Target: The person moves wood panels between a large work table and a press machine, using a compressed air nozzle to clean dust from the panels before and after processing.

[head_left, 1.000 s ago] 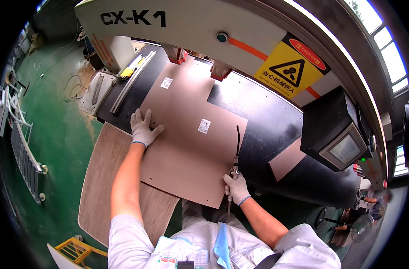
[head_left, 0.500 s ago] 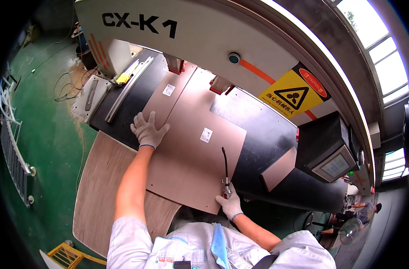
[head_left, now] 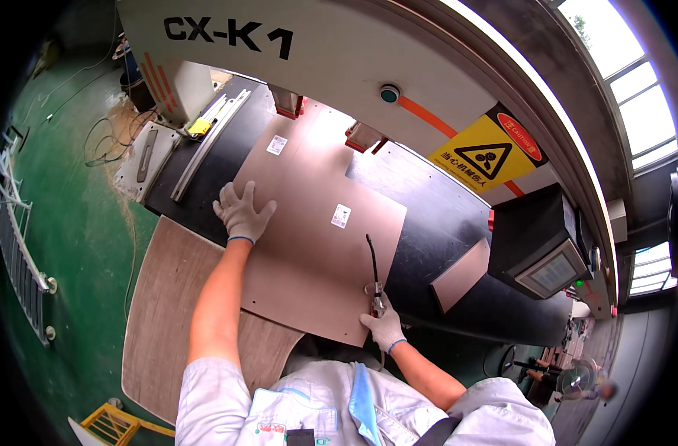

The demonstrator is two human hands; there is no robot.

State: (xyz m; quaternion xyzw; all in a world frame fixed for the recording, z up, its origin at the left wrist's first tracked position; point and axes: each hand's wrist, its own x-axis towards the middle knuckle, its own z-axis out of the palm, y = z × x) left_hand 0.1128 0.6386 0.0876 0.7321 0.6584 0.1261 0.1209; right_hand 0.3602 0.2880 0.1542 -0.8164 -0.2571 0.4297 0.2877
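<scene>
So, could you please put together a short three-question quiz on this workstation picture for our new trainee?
1. True or false: the left hand lies flat on the brown panel.
2. What does the right hand hold?
A. a yellow tape measure
B. a thin black-nozzled tool
C. a paint brush
3. Fill in: the small white labels are stuck on the ___.

Key
1. True: the gloved palm rests near the panel's left edge.
2. B: the grip is closed on the tool at the panel's near right corner.
3. Panel: two labels show on its top face.
</scene>
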